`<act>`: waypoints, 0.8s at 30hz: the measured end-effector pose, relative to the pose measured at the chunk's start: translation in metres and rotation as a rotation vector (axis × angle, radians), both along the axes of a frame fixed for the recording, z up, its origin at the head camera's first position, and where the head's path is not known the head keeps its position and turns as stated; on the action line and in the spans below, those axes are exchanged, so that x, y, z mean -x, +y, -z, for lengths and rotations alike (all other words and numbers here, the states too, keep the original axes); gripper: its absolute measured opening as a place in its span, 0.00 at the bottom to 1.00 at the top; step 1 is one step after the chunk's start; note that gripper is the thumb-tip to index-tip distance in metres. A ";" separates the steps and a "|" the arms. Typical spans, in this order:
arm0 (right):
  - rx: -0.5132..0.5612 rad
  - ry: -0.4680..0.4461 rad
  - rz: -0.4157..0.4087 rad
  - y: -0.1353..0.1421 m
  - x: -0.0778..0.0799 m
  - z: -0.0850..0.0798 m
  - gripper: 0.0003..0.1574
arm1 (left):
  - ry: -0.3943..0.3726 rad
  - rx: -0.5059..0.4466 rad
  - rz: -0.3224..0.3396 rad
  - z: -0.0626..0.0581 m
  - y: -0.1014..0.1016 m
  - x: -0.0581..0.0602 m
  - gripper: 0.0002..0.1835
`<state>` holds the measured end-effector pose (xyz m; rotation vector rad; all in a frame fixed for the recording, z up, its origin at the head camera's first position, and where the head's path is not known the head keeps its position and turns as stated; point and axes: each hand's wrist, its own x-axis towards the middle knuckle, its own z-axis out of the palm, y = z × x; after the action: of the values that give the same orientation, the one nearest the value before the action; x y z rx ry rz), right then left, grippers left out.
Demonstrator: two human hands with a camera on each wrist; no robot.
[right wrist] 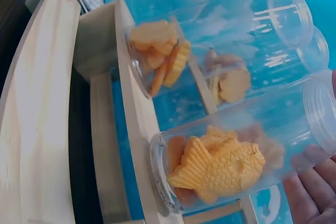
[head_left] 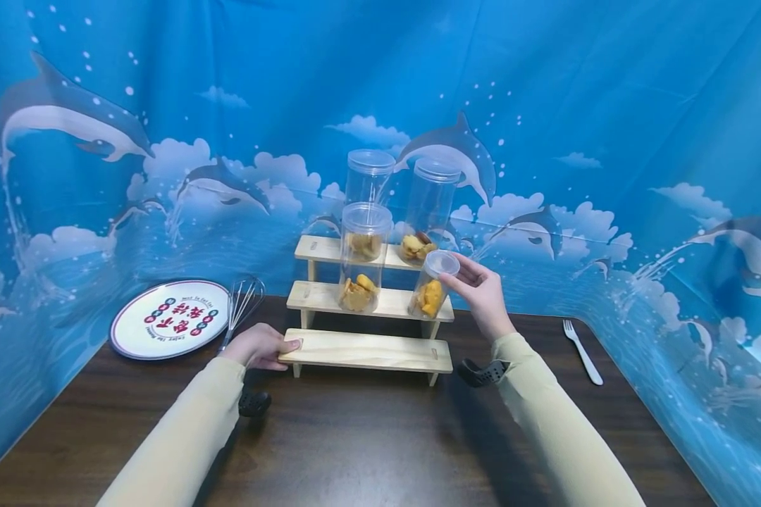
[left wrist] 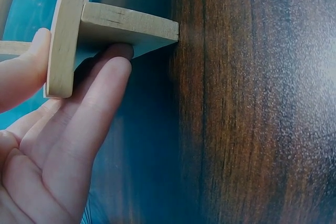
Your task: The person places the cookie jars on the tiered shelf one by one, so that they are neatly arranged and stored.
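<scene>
A three-tier wooden stand is on the table. My left hand grips the left end of its lowest tier, thumb on top and fingers underneath, against the leg. By the lid end, my right hand holds a clear lidded jar at the right of the middle tier. Orange fish-shaped biscuits fill its lower part. Whether its base rests fully on the tier I cannot tell. Left of it on that tier stands another jar; two more jars, left and right, occupy the top tier.
A white plate with red and blue lettering and a wire whisk lie left of the stand. To the right is a white-handled fork. Behind the dark wooden table hangs a blue dolphin-print cloth.
</scene>
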<state>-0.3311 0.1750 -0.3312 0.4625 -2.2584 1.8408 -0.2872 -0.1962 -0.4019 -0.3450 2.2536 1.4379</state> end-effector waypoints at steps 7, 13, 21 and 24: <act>-0.007 -0.024 -0.039 -0.013 0.003 0.004 0.38 | 0.003 -0.003 -0.008 -0.001 0.000 -0.001 0.19; 0.024 -0.034 -0.039 -0.020 0.006 0.002 0.34 | 0.001 0.000 -0.015 0.000 0.000 0.000 0.18; 0.042 -0.011 0.010 -0.028 0.010 0.005 0.34 | -0.006 -0.007 -0.020 -0.002 0.001 -0.001 0.17; 0.058 0.000 0.042 -0.030 0.011 0.009 0.35 | -0.006 0.000 -0.020 -0.003 0.002 -0.002 0.17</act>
<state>-0.3418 0.1452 -0.3399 0.4029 -2.1915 1.8798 -0.2854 -0.1940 -0.3987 -0.3729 2.2515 1.4445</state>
